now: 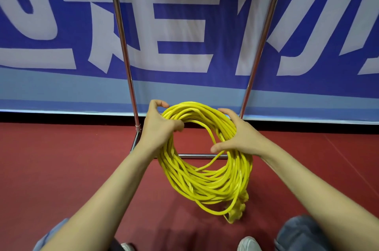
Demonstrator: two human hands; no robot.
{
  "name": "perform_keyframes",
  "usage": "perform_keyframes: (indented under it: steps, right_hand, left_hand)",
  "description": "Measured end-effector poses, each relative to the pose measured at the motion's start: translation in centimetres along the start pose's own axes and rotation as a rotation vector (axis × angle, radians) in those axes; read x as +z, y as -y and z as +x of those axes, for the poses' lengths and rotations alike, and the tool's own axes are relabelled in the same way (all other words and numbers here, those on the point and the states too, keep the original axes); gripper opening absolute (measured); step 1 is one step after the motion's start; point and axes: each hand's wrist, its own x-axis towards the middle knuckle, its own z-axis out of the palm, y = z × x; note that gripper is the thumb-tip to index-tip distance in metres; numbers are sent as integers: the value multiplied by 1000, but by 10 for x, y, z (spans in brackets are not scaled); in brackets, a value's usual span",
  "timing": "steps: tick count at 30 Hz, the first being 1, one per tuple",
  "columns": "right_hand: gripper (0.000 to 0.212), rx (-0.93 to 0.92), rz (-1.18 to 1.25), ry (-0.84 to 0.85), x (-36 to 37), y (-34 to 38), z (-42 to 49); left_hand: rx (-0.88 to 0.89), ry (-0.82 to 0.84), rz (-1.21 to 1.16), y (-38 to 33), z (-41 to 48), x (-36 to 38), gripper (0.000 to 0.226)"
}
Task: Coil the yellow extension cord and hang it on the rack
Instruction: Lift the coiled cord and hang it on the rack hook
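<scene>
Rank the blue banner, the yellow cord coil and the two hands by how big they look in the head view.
1. blue banner, by far the largest
2. yellow cord coil
3. left hand and right hand: they look alike, so unranked

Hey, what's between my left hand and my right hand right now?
In the head view, the coiled yellow extension cord lies between them, gripped by the left hand and the right hand.

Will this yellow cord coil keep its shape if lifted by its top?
Probably floppy: the yellow cord coil sags oval below the left hand and right hand. Loops may slip; one hangs loose at the bottom. Likely hefty, given many strands.
</scene>
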Motion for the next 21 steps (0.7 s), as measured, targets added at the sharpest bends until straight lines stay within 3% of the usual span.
perform_keyframes:
  steps: [3, 8, 12, 16, 18, 21]
  right_hand:
    - [79, -57, -79, -124, 8, 0, -1]
    - [68, -87, -39, -96, -14, 0, 1]
    - [65, -89, 100, -25, -19, 3, -5]
    - [62, -64, -48, -121, -19, 18, -12]
    - [64, -83, -111, -132, -23, 33, -16]
    - [65, -116, -193, -120, -38, 63, -24]
  left_hand:
    - [-19, 18, -22, 1, 2, 0, 58]
    - [13, 157, -15, -3, 2, -1, 55]
    - [103, 306, 181, -3, 7, -11, 54]
    - [177, 342, 429, 2, 5, -19, 53]
    - [192, 369, 411, -3, 0, -24, 59]
    - [129, 521, 199, -22, -9, -39, 85]
